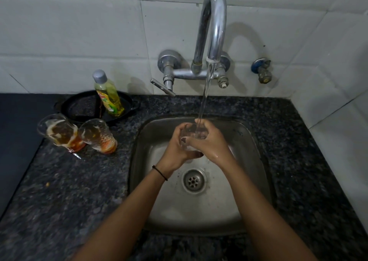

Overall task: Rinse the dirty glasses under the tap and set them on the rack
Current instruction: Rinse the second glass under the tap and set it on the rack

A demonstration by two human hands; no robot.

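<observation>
Gripping one glass (192, 136) under the tap (214, 27) — both hands' grip closed round it — two dirty glasses (63, 133) wait.

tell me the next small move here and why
Probably keep the glass under the stream a moment, turning it: both the left hand and right hand hold it there, water running in. No rack is in view.

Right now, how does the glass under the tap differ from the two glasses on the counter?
The glass in the hands is held over the sink in the running water and looks clear; the two glasses on the counter stand untouched left of the sink, streaked with orange-brown residue. Both hands, left hand and right hand, wrap the first. All three are transparent tumblers.
</observation>
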